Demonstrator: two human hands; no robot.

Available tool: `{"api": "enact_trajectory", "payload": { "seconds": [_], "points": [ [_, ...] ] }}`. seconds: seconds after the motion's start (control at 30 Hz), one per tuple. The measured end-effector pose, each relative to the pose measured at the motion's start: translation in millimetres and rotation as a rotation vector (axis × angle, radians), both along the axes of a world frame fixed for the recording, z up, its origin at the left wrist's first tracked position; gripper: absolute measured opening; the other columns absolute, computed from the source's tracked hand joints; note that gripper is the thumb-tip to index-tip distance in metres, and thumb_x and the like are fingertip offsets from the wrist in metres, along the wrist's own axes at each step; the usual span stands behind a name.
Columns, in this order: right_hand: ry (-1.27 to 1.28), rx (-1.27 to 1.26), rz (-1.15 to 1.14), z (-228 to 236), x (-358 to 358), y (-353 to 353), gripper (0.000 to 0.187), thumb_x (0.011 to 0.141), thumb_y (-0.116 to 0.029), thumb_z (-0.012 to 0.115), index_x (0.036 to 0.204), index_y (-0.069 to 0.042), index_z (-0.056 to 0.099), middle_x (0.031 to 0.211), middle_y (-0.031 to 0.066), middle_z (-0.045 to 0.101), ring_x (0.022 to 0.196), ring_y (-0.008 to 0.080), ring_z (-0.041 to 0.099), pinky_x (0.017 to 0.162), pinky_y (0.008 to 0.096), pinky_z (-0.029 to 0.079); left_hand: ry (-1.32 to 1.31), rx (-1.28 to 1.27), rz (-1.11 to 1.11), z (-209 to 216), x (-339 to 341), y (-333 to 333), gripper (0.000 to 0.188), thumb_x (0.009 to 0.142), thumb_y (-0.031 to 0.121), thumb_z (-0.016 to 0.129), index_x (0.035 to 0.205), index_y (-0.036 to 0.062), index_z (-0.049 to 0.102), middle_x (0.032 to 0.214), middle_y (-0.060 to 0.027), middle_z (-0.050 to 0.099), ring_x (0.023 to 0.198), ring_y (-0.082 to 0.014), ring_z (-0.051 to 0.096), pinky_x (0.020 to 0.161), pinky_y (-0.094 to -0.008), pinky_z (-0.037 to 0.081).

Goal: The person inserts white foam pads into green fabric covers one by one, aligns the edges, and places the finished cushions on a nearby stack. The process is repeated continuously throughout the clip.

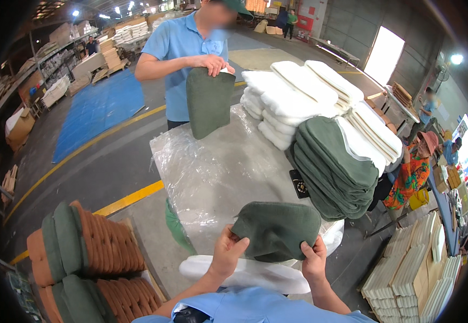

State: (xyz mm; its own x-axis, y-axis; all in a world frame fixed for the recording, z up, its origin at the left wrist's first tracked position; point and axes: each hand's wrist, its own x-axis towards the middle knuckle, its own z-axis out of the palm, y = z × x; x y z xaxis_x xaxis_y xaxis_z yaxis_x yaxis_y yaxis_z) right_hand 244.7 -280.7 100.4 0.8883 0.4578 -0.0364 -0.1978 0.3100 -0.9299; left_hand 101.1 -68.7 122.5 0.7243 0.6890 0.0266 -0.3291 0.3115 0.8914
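Right hand (313, 259) grips green cover (279, 229) near white pad (263, 275), green stack (333, 167).

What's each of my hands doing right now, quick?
Left hand: closed, holding the dark green fabric piece at its left edge.
Right hand: closed, holding its lower right corner.

Low passage crosses the middle and left of the grey, clear-plastic-covered bench (207, 175). Tall stacks of dark green fabric pieces (333, 169) and white padding (301, 94) block its right; an upright dark green fabric panel (210, 105) bars the far edge, a tilted green panel (279, 229) the near.
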Motion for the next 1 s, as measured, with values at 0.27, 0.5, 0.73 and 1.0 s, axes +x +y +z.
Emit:
{"api": "enact_trajectory", "payload": {
  "seconds": [0.27, 0.5, 0.73, 1.0],
  "points": [
    [0.052, 0.05, -0.008, 5.0, 2.4, -14.5, 0.015, 0.1, -0.001, 0.065, 0.115, -0.003, 0.062, 0.11, 0.0056, 0.072, 0.099, 0.0127, 0.066, 0.095, 0.0305, 0.051, -0.203, -0.548, -0.616, 2.1, 14.2, 28.3, 0.049, 0.104, 0.031, 0.065, 0.139, -0.0028, 0.058, 0.135, -0.0131, 0.067, 0.125, -0.022, 0.062, 0.112, -0.0368, 0.046],
    [0.028, -0.009, 0.017, 6.9, 11.8, -13.2, 0.01, 0.102, -0.007, 0.067, 0.111, -0.007, 0.063, 0.099, -0.0012, 0.069, 0.089, 0.0068, 0.061, 0.077, 0.0256, 0.048, -0.186, -0.762, -0.594, 7.5, 8.7, 10.4, 0.038, 0.106, 0.02, 0.059, 0.139, 0.0031, 0.059, 0.132, -0.0151, 0.069, 0.123, -0.028, 0.066, 0.108, -0.0444, 0.052],
    [-0.042, 0.035, 0.047, -4.9, 3.0, -27.1, 0.016, 0.107, -0.007, 0.063, 0.122, -0.002, 0.063, 0.111, 0.0014, 0.069, 0.104, 0.0102, 0.064, 0.096, 0.0307, 0.052, -0.474, -0.62, -0.671, 25.4, 10.9, 15.5, 0.054, 0.095, 0.015, 0.075, 0.146, 0.0074, 0.058, 0.135, -0.0209, 0.068, 0.127, -0.0363, 0.065, 0.111, -0.0509, 0.051],
    [-0.135, -0.027, 0.096, 3.3, 11.4, -32.3, 0.028, 0.109, -0.014, 0.061, 0.134, 0.0, 0.063, 0.12, 0.0018, 0.071, 0.107, 0.0121, 0.065, 0.095, 0.0319, 0.052, -0.573, -0.382, -0.698, 52.5, 22.1, 15.9, 0.072, 0.09, 0.025, 0.081, 0.154, 0.0106, 0.051, 0.14, -0.0184, 0.066, 0.129, -0.0373, 0.064, 0.113, -0.053, 0.049]
  ]
}}
